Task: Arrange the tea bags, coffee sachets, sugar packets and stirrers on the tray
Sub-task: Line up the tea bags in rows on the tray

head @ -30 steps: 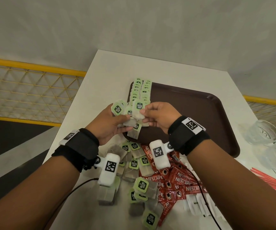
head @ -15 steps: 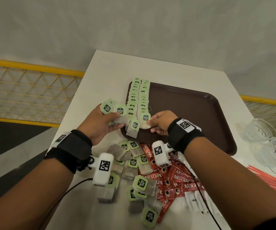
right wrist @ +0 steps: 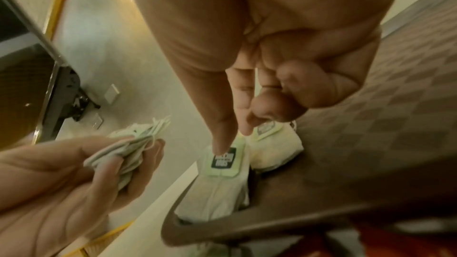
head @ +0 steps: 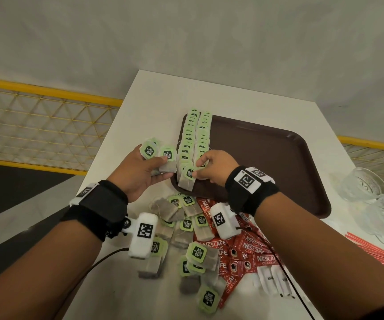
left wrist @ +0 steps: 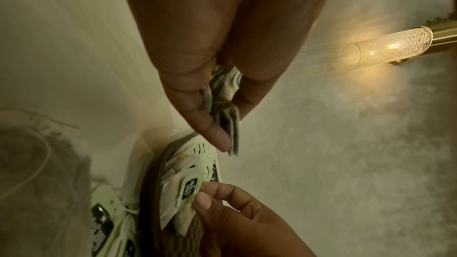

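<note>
A brown tray (head: 267, 162) carries two rows of green-tagged tea bags (head: 195, 135) along its left edge. My left hand (head: 156, 168) hovers just left of the tray's near corner and grips a bunch of tea bags (head: 166, 167), seen edge-on as the bunch (left wrist: 230, 124) in the left wrist view. My right hand (head: 198, 168) is at the near end of the rows, fingers curled. Its thumb and forefinger pinch the tag of the front tea bag (head: 187, 181). That tag (right wrist: 223, 158) lies under the thumb tip in the right wrist view.
Loose tea bags (head: 186, 227) lie on the white table in front of the tray, with red coffee sachets (head: 244, 250) and white sugar packets (head: 272, 280) beside them. Red stirrers (head: 380, 252) and glass cups (head: 362, 188) sit at the right. The table's edge runs close to my left wrist.
My right hand left the bunch in my left hand with one tea bag and came down with it onto the near end of the rows. My left hand drifted slightly left.
</note>
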### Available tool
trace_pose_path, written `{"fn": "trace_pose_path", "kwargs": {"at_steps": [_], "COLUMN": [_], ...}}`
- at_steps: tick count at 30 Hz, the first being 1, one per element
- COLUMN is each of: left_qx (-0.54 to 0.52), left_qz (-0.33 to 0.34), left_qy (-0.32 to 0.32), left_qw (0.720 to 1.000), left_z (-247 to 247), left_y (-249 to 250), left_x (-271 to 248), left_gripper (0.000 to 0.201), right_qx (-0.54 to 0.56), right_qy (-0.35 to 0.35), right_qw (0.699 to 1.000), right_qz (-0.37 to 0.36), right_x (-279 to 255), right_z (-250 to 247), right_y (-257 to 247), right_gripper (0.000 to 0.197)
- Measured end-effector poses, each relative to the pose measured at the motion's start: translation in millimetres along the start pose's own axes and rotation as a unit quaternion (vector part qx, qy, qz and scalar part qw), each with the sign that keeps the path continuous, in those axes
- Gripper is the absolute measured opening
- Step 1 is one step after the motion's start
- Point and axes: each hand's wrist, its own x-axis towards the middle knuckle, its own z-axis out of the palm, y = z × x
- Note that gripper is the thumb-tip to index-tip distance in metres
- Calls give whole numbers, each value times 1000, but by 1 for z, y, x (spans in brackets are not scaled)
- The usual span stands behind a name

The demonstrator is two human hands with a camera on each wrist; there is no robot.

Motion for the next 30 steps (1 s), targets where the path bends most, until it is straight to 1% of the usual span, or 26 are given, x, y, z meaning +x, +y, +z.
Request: {"fn": "trace_pose_path", "kwargs": {"at_steps": [3, 6, 12, 16, 19, 22, 24, 25, 27, 28, 30], "left_qx": [4, 6, 1, 3, 3, 1, -3, -5, -2, 1, 4], "left_qz": [-5, -7, 2, 1, -5, -15, -21, -23, -20, -17, -11], "left_qy": [3, -4, 6, 5, 2, -1, -7, -8, -5, -3, -1], "left_qw": [1000, 1000, 1000, 1000, 1000, 1000, 1000, 1000, 1000, 1000, 1000], "left_z": [2, 3, 2, 3, 4, 3, 3, 3, 4, 5, 9], "left_y": [-2, -2, -1, -1, -1, -1, -2, -2, -3, -3, -4], "left_x": [0, -1, -5, -6, -6, -6, -6, -6, -5, -4, -2], "left_gripper": [37, 38, 22, 20, 22, 18, 21, 23, 27, 30, 35], "right_qx": [-22, -24, -50, -91, -89, -73, -42, -19, 21, 49, 127], "right_qy": [-10, -9, -8, -18, -9, 11, 19, 24, 31, 22, -22], "right_qw": [1000, 1000, 999, 996, 996, 997, 999, 1000, 999, 998, 991], "right_qz": [4, 7, -7, -11, -9, -3, 2, 2, -14, -22, -17], "right_x": [3, 2, 4, 8, 8, 7, 7, 7, 4, 1, -5], "right_z": [5, 8, 8, 9, 11, 11, 10, 8, 2, -1, -7], "right_y": [-3, -4, -14, -21, -21, -17, -14, -15, -19, -23, -29], "right_gripper": [29, 26, 25, 27, 31, 39, 42, 41, 32, 29, 27]}}
